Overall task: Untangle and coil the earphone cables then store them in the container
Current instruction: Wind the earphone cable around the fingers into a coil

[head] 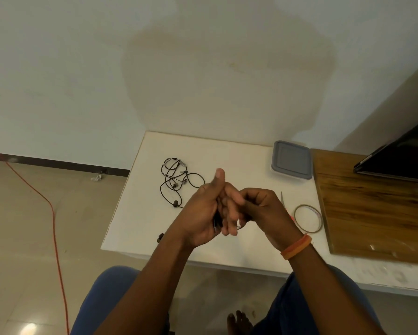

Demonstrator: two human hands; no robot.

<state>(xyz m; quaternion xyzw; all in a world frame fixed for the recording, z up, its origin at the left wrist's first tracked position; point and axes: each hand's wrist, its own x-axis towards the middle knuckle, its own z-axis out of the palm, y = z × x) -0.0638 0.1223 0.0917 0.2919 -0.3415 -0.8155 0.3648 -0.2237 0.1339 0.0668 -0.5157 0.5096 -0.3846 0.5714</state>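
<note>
Both hands are raised together above the white table [140,213]. My left hand [203,211] stands edge-up, thumb raised, with a black earphone cable [217,221] wound around its fingers. My right hand [261,209] has curled fingers that pinch the same cable beside the left fingers. A second black earphone set [172,180] lies tangled on the table, left of my hands. One dark earbud [160,237] hangs at the table's front edge. The grey-lidded container [291,159] sits shut at the back right.
A tape ring [308,218] and a thin pair of scissors [281,198] lie right of my hands. A wooden board [372,204] with a dark screen [401,158] fills the right side. A red cord [54,228] runs across the floor.
</note>
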